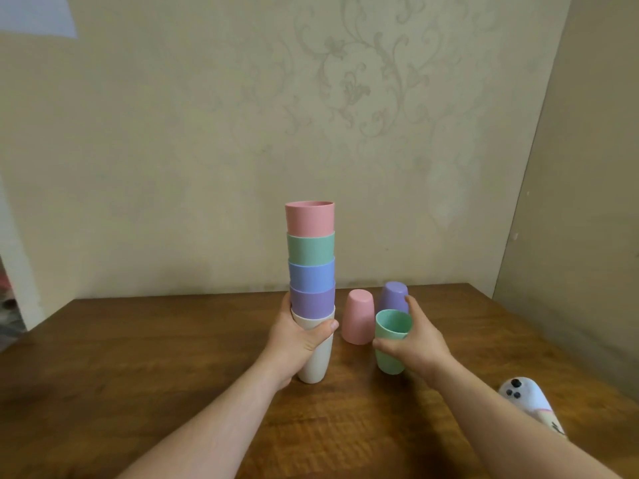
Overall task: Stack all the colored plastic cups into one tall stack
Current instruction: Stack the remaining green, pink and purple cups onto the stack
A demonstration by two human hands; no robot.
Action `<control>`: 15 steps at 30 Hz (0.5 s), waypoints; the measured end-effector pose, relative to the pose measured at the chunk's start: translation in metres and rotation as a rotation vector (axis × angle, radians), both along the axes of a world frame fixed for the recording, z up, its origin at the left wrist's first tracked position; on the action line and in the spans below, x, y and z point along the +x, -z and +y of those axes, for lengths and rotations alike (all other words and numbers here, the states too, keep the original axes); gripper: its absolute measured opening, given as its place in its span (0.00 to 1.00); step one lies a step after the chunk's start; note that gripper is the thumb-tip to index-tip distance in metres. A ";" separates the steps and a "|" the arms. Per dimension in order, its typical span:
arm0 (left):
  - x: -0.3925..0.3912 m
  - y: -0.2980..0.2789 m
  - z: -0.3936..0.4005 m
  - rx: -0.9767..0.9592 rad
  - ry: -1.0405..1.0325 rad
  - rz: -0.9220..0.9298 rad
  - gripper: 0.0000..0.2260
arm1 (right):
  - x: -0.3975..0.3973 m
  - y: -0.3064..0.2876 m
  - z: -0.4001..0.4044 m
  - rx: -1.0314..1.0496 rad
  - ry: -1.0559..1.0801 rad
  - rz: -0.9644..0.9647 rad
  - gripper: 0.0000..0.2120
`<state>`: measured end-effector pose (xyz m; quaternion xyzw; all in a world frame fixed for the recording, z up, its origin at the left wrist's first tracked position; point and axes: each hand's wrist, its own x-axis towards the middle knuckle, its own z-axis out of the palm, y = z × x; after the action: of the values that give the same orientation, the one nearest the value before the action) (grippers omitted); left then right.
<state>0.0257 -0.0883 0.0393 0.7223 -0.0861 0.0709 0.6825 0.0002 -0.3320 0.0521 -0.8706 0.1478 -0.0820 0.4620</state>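
Cups nested in a tall stack [311,271] — white at the base, then purple, blue, green and pink on top — are held upright on a wooden table [173,375], the left hand [297,344] wrapped around the white cup. Just to the right, an upturned pink cup [358,316] and an upturned purple cup [392,297] are seen standing. A green cup [392,340], mouth up, is gripped by the right hand [411,344]. A white phone [529,402] is seen near the right forearm.

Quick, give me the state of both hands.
Left hand: closed around the stack, at the white cup.
Right hand: closed on the green cup.
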 end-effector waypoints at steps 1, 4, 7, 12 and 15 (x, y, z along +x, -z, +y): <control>-0.001 0.000 0.000 -0.001 -0.004 0.003 0.32 | 0.000 0.003 0.001 0.097 0.028 0.003 0.62; -0.003 -0.002 0.000 0.002 -0.014 0.009 0.33 | 0.003 -0.010 0.007 0.306 0.027 0.031 0.48; -0.007 -0.005 -0.001 0.007 -0.041 0.018 0.39 | 0.005 -0.070 0.022 0.449 -0.057 -0.111 0.27; -0.014 -0.014 -0.005 0.041 -0.063 0.056 0.37 | 0.007 -0.189 0.064 0.621 -0.101 -0.547 0.23; -0.017 -0.018 -0.003 0.070 -0.039 0.071 0.37 | 0.006 -0.235 0.088 0.629 -0.154 -0.716 0.27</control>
<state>0.0083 -0.0910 0.0578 0.7494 -0.0503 0.0555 0.6579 0.0061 -0.2443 0.2868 -0.6141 -0.0678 -0.2934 0.7295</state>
